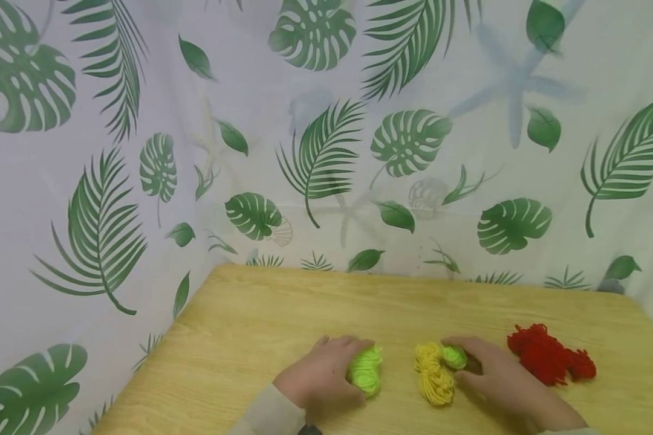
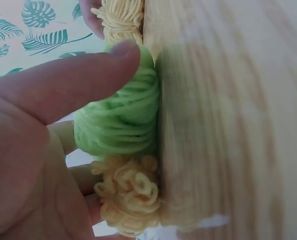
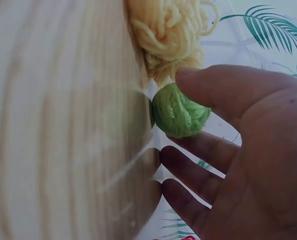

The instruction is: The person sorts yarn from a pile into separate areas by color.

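Observation:
My left hand (image 1: 326,368) curves round a lime-green yarn skein (image 1: 366,370) on the table, its thumb lying along the near side. In the left wrist view, loopy yellow yarn (image 2: 127,192) sits against one end of the green skein (image 2: 121,117), by the fingers; the head view hides this part behind the hand. To the right, my right hand (image 1: 495,368) pinches a small green yarn ball (image 1: 454,357) between thumb and forefinger, the other fingers spread with their tips at the tabletop. A yellow yarn skein (image 1: 434,374), tied in at the middle, lies right beside the ball.
Red yarn (image 1: 544,353) lies in a bundle on the table, behind and right of my right hand. The wooden tabletop (image 1: 283,308) ends at a white curtain (image 1: 359,241) printed with green leaves, which also runs along the left side.

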Demonstrator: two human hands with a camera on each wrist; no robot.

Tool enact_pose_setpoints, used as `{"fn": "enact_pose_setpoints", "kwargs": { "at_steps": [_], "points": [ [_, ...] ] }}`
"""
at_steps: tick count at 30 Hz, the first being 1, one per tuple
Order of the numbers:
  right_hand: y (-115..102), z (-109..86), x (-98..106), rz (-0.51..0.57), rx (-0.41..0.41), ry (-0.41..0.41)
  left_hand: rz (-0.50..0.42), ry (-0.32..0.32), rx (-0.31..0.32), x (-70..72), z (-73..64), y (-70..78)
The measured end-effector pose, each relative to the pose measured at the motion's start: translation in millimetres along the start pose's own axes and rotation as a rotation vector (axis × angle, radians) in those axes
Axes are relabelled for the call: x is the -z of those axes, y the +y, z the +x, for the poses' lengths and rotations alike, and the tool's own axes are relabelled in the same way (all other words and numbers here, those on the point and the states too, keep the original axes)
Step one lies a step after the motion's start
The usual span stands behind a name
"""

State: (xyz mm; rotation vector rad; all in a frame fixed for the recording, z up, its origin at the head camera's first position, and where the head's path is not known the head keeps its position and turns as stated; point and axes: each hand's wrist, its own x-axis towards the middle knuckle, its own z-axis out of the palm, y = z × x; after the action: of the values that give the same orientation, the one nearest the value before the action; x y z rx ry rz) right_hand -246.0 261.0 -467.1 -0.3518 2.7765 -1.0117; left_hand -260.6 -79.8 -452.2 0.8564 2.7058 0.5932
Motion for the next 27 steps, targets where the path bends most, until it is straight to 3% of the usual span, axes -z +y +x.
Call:
{"fn": "enact_pose_setpoints", "kwargs": {
  "at_steps": [4,14,18,23,27],
  "points": [
    [1.8,-1.0,-3.6,-0.025,0.009,0.000,0.004,-0.003,0.011,-3.0,-1.5,-1.5],
    [4.0,-1.3,-4.9,-0.081,0.028,0.028,0.050,0.015,-0.042,-5.5,1.1,0.7],
    [3.3,-2.1,-4.8,-0.040,-0.015,0.009,0.043,0.018,-0.038,-7.9,1.3,1.2],
    [-1.7,-0.3,0.0,0.017,-0.131,-0.005,0.052,0.027,-0.045,-10.0,1.3,0.5],
    [-2.9,7.7,6.9,-0.009,-0.106,0.021,0.046,0.023,-0.047,-8.3,1.7,0.3]
  ]
}}
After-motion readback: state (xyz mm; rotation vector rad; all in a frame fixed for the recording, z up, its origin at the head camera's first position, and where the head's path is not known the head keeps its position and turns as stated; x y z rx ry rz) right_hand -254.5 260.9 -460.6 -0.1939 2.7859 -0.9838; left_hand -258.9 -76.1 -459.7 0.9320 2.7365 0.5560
